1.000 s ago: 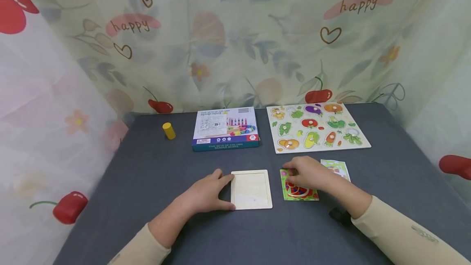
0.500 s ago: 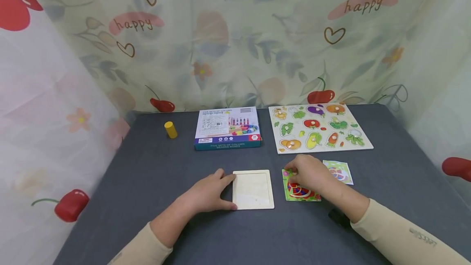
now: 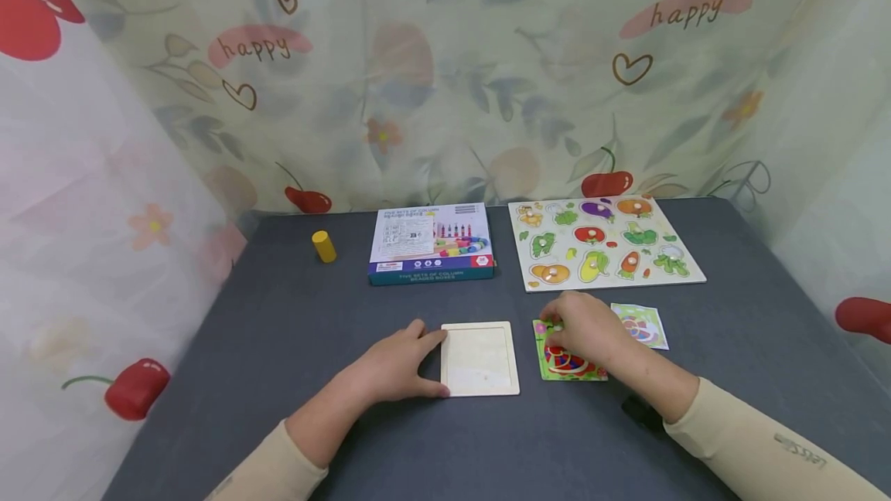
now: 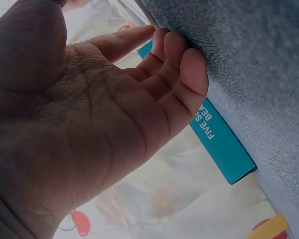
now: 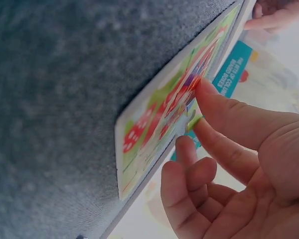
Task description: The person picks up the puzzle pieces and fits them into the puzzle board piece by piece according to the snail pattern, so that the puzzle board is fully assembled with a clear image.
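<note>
A square, pale wooden puzzle tray [image 3: 480,359] with a raised rim lies flat in the middle of the table. My left hand [image 3: 394,362] is at its left edge, index finger near the far corner and thumb near the close one; the other fingers bend loosely in the left wrist view. To the right lies a green and red picture jigsaw puzzle [image 3: 572,364]. Over its far left part, my right hand [image 3: 586,328] pinches a small green-edged puzzle piece [image 5: 193,121] between thumb and index finger, tilted up from the picture. Fingers hide most of that piece.
Behind stand a flat teal and white toy box [image 3: 431,244] and a vegetable peg puzzle board [image 3: 605,243]. A yellow cylinder [image 3: 323,247] is at the far left. A picture card [image 3: 640,325] lies beyond my right wrist, a dark object [image 3: 642,413] below it.
The head view has shifted slightly. My left hand stays at the tray and my right hand remains over the same part of the jigsaw puzzle, with hardly any movement.
</note>
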Motion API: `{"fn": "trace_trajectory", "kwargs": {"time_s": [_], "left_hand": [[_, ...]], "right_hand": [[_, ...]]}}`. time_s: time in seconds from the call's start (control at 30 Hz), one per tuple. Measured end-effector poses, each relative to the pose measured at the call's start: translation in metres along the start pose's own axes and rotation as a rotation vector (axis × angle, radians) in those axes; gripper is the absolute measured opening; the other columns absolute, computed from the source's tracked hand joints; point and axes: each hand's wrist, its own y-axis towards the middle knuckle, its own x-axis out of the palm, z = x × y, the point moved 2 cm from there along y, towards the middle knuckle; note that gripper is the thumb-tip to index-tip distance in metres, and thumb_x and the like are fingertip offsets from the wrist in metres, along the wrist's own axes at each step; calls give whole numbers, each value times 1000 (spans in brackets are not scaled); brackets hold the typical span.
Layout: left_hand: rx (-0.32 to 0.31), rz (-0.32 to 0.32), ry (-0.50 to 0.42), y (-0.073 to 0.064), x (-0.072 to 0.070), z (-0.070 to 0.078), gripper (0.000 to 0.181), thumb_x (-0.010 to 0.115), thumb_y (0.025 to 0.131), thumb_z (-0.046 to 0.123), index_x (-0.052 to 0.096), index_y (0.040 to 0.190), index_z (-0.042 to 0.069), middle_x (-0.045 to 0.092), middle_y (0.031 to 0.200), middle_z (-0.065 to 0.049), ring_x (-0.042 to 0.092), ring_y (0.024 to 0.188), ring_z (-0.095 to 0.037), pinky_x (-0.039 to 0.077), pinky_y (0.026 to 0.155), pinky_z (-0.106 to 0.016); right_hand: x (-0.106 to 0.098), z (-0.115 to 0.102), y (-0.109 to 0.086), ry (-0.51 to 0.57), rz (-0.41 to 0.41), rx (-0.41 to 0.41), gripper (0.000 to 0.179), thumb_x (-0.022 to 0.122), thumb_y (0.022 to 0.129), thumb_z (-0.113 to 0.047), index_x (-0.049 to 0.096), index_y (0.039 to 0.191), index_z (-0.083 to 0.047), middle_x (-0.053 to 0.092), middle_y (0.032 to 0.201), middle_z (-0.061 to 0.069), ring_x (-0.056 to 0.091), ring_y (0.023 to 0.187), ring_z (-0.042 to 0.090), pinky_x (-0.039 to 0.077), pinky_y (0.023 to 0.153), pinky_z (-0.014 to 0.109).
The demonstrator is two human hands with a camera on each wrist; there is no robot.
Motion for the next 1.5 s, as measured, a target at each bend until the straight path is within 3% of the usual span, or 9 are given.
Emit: {"fn": "trace_trajectory", "kwargs": {"time_s": [0.83, 1.03, 1.3, 1.5], "left_hand": [[-7, -2, -5, 0, 1, -1, 95, 81, 78, 63, 47, 156, 21, 51, 115, -6, 53, 94, -18, 48, 76, -33], [-4, 3, -8, 0, 1, -1, 95, 81, 78, 63, 47, 155, 21, 51, 116, -6, 53, 95, -19, 49, 78, -34], [-7, -3, -15, 0, 0, -1, 94, 81, 78, 63, 47, 156, 21, 52, 122, -8, 53, 99, -20, 51, 84, -37], [-9, -4, -9, 0, 0, -1, 94, 81, 78, 63, 46, 156, 22, 52, 126, -10, 54, 101, -21, 52, 87, -39]], "right_hand": [[-4, -4, -1, -7, -3, -26, 26, 83, 78, -6, 80, 104, -6, 72, 95, 4, 64, 89, 21, 54, 83, 45], [-14, -9, -5, 18, -10, 7, 29, 84, 78, -10, 80, 107, -8, 73, 99, 4, 65, 93, 22, 54, 85, 48], [-35, -20, -12, 24, 60, -21, 30, 87, 80, -16, 80, 109, -9, 70, 97, 2, 63, 90, 21, 54, 79, 44], [-48, -32, -17, 58, 79, -24, 35, 87, 82, -17, 78, 114, -8, 70, 103, 4, 63, 96, 24, 55, 83, 46]]}}
